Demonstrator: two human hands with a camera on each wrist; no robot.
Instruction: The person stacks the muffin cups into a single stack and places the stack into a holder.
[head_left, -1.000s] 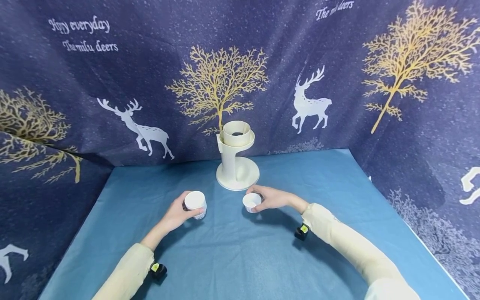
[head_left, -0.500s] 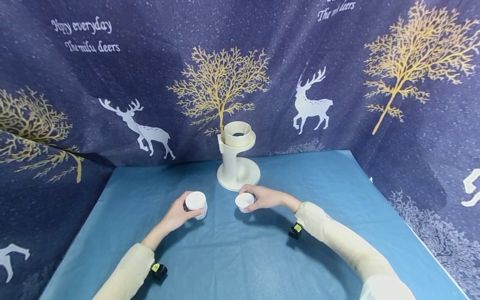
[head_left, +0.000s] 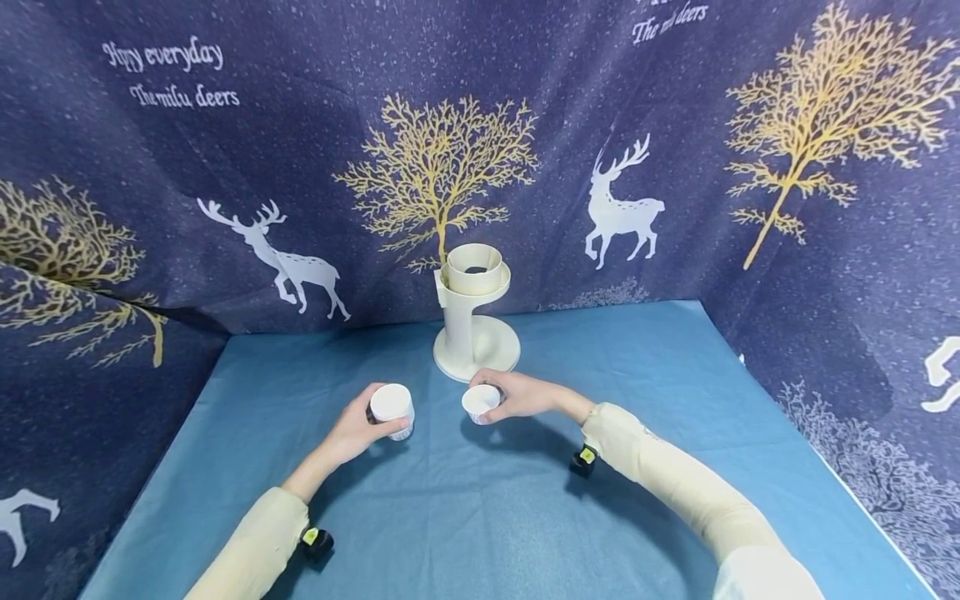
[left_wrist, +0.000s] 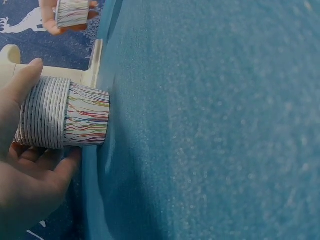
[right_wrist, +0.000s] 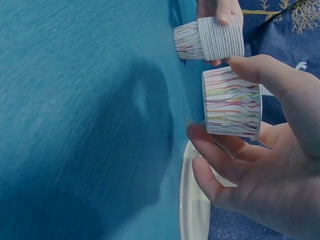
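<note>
My left hand point(head_left: 355, 427) grips a stack of nested paper cups point(head_left: 392, 407). In the left wrist view the stack point(left_wrist: 65, 114) lies sideways across the picture, its many rims pressed together and the lowest cup's wall striped in coloured wavy lines. A single paper cup point(head_left: 480, 403) with the same wavy stripes is pinched between the thumb and fingers of my right hand point(head_left: 522, 395). That cup point(right_wrist: 232, 102) is held over the blue cloth, a short way right of the stack. Both mouths face up in the head view.
Behind the hands stands a cream stand point(head_left: 459, 333) with a round base and a ring point(head_left: 474, 268) on top. Blue cloth point(head_left: 480, 517) covers the table. A dark curtain point(head_left: 555, 75) printed with deer and trees hangs at the back and sides.
My right hand has moved left with the single cup, closer to the stack. My left hand and its stack have stayed in place.
</note>
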